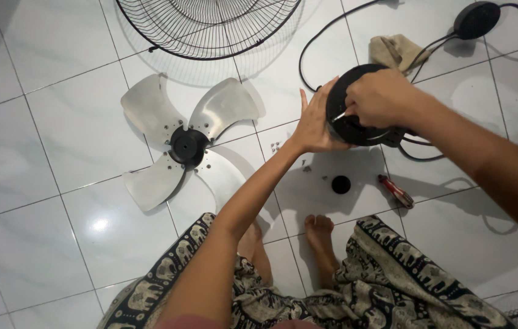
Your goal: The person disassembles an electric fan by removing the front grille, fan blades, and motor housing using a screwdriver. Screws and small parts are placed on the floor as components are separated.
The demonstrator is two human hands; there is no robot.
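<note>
A black round fan motor housing is lifted a little above the white tiled floor. My left hand presses flat against its left side and steadies it. My right hand is closed over its top, gripping a thin metal tool whose tip touches the housing's face. Black cables run out from behind the housing.
A silver four-blade fan propeller lies on the floor at left. A black wire fan guard lies at the top. A small black cap, a red-handled tool, tiny screws, a beige cloth and a round black base surround the housing.
</note>
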